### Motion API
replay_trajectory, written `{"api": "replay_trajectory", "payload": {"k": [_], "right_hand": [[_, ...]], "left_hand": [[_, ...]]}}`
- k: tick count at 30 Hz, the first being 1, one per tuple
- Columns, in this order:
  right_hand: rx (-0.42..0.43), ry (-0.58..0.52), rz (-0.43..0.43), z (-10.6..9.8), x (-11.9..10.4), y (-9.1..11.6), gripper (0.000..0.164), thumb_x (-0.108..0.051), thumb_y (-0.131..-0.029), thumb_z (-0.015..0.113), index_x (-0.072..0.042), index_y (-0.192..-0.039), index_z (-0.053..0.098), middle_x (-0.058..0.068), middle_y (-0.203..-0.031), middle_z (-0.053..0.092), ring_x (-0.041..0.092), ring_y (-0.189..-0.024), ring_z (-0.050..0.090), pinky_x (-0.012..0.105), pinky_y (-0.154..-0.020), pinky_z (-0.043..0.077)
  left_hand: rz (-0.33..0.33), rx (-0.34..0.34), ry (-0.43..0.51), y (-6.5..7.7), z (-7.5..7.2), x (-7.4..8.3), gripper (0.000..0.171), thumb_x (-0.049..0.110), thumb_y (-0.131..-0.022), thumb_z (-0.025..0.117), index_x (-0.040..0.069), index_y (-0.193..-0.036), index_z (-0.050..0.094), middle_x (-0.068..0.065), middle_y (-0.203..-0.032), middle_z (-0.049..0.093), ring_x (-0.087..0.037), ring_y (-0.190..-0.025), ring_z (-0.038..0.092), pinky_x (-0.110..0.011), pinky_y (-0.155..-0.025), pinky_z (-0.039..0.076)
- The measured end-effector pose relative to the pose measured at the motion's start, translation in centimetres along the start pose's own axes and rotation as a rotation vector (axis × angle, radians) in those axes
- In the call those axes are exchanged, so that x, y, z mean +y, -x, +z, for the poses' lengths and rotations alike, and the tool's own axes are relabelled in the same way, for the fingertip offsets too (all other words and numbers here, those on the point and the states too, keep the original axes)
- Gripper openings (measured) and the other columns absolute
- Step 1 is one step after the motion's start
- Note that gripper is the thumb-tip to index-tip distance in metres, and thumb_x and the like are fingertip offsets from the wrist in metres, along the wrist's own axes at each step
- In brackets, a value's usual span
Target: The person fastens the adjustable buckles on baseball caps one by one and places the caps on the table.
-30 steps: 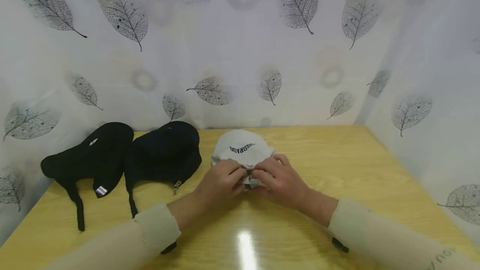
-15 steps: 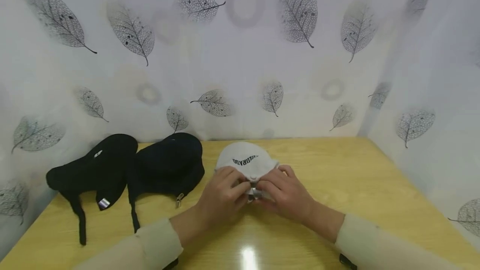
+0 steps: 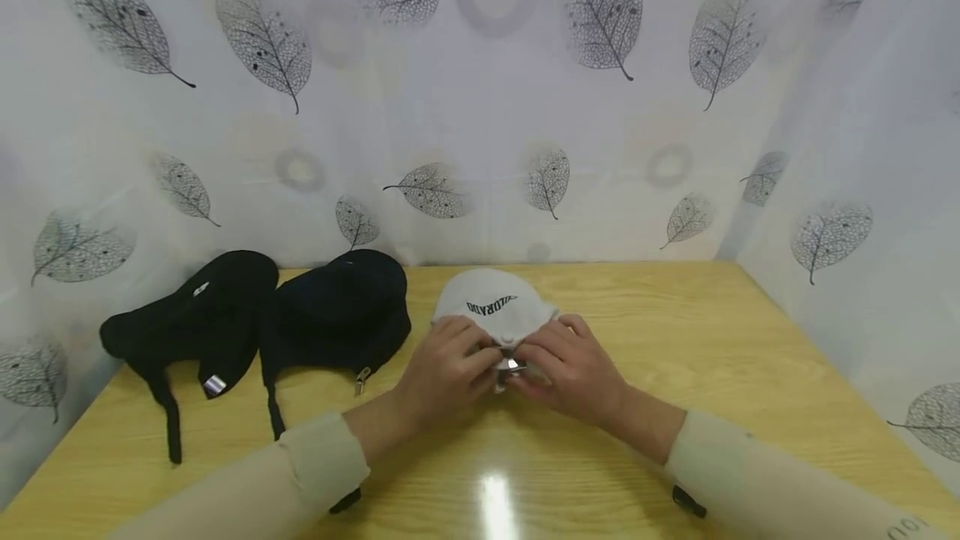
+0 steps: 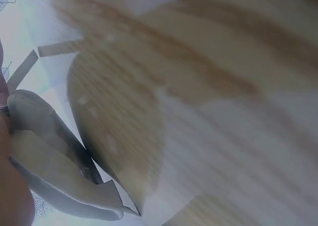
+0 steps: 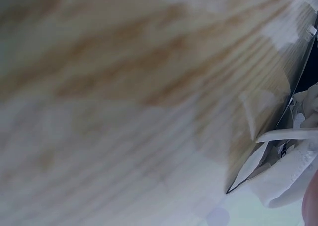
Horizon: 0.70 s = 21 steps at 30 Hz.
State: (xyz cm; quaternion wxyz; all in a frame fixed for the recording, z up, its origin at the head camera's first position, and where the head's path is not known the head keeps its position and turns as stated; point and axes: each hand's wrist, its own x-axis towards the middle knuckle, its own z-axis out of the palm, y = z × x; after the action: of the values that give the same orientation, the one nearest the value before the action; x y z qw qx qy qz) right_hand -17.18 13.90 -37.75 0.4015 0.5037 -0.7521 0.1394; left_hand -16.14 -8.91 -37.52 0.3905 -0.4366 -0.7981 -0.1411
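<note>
A white cap (image 3: pixel 491 298) with dark COLORADO lettering sits at the middle of the table, its crown toward the back. My left hand (image 3: pixel 446 365) pinches the near left edge of it, thumb and fingers by the strap. On the other side my right hand (image 3: pixel 573 369) grips the near right edge. Between the two hands a shiny metal strap buckle (image 3: pixel 512 365) shows. In the left wrist view the cap's pale edge (image 4: pixel 54 171) hangs beside a few fingers. The right wrist view has the cap's fabric and strap (image 5: pixel 288 134) at the right border; most of both hands is hidden there.
Two black caps lie to the left, one at the far left (image 3: pixel 217 315) with a white tag, the other beside it (image 3: pixel 330 307) with a metal buckle on its strap. A leaf-patterned curtain (image 3: pixel 495 107) stands behind the wooden table (image 3: pixel 712 340).
The head view tilts slightly, shifting the scene down and then partly back up. Both hands stay at the white cap's near edge, with the buckle between them turning a little.
</note>
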Motion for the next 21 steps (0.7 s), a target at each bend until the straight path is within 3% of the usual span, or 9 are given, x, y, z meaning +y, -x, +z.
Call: {"api": "replay_trajectory", "payload": {"k": [4, 10, 21], "right_hand": [[-0.003, 0.001, -0.001, -0.01, -0.04, -0.03, 0.025, -0.028, -0.080, 0.080, -0.009, -0.093, 0.071, -0.001, -0.092, 0.069, 0.016, -0.085, 0.063, 0.038, -0.078, 0.047], [-0.021, 0.042, 0.003, -0.12, -0.08, 0.00, 0.036, -0.027, -0.068, 0.089, -0.010, -0.094, 0.071, 0.000, -0.094, 0.069, 0.017, -0.086, 0.063, 0.039, -0.081, 0.047], [0.002, 0.163, -0.045, -0.03, -0.01, -0.08, 0.024, -0.024, -0.073, 0.079, -0.011, -0.091, 0.072, 0.001, -0.093, 0.071, 0.020, -0.086, 0.064, 0.043, -0.082, 0.046]], "left_hand": [[0.021, -0.008, 0.004, 0.01, 0.08, 0.00, 0.008, 0.014, -0.078, 0.079, 0.014, -0.085, 0.075, 0.001, -0.088, 0.067, -0.016, -0.084, 0.060, -0.031, -0.080, 0.049], [0.025, -0.037, -0.002, -0.09, -0.08, 0.27, 0.007, 0.014, -0.079, 0.079, 0.014, -0.085, 0.075, 0.001, -0.089, 0.066, -0.016, -0.085, 0.060, -0.031, -0.080, 0.049], [-0.002, -0.035, 0.047, -0.13, -0.13, 0.27, 0.010, 0.013, -0.078, 0.082, 0.014, -0.087, 0.078, 0.001, -0.089, 0.067, -0.016, -0.085, 0.059, -0.029, -0.079, 0.051]]}}
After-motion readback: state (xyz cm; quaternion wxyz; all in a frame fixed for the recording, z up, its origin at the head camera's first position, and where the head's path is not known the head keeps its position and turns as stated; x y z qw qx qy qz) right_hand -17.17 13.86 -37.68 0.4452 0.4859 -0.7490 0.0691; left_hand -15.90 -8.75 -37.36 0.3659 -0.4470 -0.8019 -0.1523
